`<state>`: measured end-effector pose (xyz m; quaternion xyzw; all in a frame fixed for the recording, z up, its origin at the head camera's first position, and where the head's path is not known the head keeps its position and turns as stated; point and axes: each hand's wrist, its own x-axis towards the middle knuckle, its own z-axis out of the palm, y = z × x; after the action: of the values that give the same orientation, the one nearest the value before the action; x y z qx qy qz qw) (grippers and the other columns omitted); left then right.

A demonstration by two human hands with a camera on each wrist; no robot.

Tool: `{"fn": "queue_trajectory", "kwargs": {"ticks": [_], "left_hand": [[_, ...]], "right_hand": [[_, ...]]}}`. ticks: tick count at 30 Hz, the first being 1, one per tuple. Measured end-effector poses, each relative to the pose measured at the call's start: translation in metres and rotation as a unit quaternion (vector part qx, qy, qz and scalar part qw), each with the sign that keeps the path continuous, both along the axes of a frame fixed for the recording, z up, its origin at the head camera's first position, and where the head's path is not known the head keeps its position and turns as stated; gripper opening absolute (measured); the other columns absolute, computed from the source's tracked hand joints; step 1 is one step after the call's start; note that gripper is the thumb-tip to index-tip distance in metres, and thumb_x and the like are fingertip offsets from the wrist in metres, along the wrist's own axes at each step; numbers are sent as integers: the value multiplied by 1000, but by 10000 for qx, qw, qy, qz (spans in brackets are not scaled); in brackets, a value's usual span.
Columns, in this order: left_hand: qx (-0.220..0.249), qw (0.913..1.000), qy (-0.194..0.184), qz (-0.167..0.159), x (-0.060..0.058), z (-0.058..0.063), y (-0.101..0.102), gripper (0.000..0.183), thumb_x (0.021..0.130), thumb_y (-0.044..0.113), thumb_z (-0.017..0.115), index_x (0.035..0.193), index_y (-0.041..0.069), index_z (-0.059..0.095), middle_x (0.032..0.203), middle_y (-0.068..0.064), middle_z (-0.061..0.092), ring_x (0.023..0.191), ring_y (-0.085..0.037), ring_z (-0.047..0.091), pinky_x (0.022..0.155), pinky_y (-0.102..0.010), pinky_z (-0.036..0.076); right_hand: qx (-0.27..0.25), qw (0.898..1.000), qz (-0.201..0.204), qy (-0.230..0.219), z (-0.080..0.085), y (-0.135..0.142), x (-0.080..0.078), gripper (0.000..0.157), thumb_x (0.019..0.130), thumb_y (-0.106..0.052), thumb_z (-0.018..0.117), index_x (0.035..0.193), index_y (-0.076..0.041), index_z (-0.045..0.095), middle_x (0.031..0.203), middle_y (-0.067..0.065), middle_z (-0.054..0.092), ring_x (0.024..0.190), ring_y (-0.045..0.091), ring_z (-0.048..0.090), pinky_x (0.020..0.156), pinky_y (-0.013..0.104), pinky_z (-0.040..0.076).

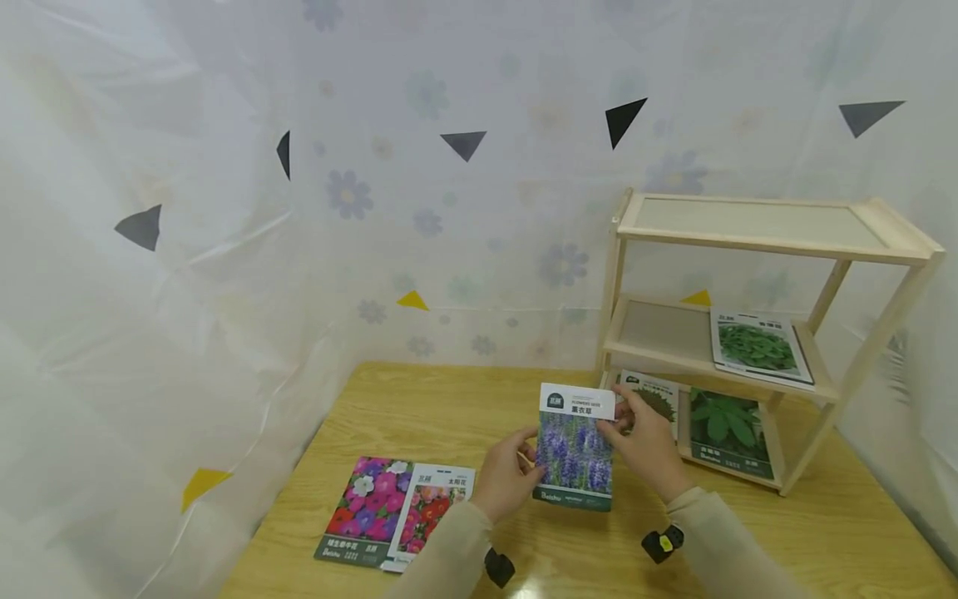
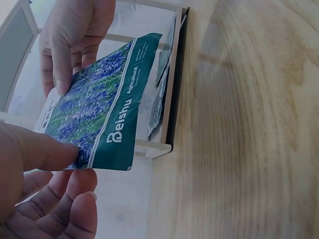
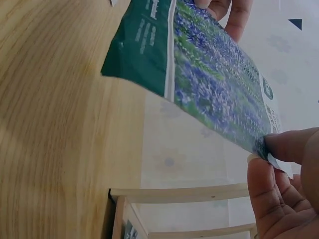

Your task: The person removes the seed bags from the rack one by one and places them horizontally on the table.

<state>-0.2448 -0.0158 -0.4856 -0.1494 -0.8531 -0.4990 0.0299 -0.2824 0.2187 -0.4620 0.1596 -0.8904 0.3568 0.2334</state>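
Head view, left hand (image 1: pixel 503 476): thumb on the front and fingers behind, pinching the lavender seed packet (image 1: pixel 572 453) at its left edge, toward the bottom.
Head view, right hand (image 1: pixel 649 441): thumb in front and fingers behind, pinching the same packet near its upper right corner.
Lavender packet: held up over the table (image 1: pixel 449 399), before the left end of the wooden rack (image 1: pixel 778 249); front toward the wearer, white top band with a dark logo, purple flower spikes, dark green foot.
Flower packets: near the table's left edge, a petunia packet (image 1: pixel 367 503) beside a white-topped packet of red and pink blooms (image 1: pixel 427 520).
Rack: by the table's right back corner; a green-leaf packet (image 1: pixel 756 345) at the right end of its middle shelf, two more packets (image 1: pixel 729 424) on the lowest.
Left wrist view, grip: left thumb flat on the picture near the green band, fingers curled beneath; right hand on the far edge.
Green band: white "Beishu" and "Agricultural" lettering, surface slightly creased.
Right wrist view, grip: right thumb and fingertips pressed together on the white-topped corner; left fingers at the opposite edge, partly cut off.
Packet's near edge: gently bowed, clear of the tabletop.
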Motion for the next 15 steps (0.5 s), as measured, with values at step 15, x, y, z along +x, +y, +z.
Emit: {"fn": "queue_trajectory", "kwargs": {"ticks": [15], "left_hand": [[-463, 9987, 9, 223, 12, -19, -24, 59, 80, 3, 69, 134, 9, 47, 88, 5, 52, 64, -3, 50, 52, -22, 45]], "right_hand": [[-452, 9944, 239, -930, -29, -29, 1, 64, 81, -20, 71, 136, -11, 40, 84, -1, 51, 63, 9, 52, 53, 27, 43]]}}
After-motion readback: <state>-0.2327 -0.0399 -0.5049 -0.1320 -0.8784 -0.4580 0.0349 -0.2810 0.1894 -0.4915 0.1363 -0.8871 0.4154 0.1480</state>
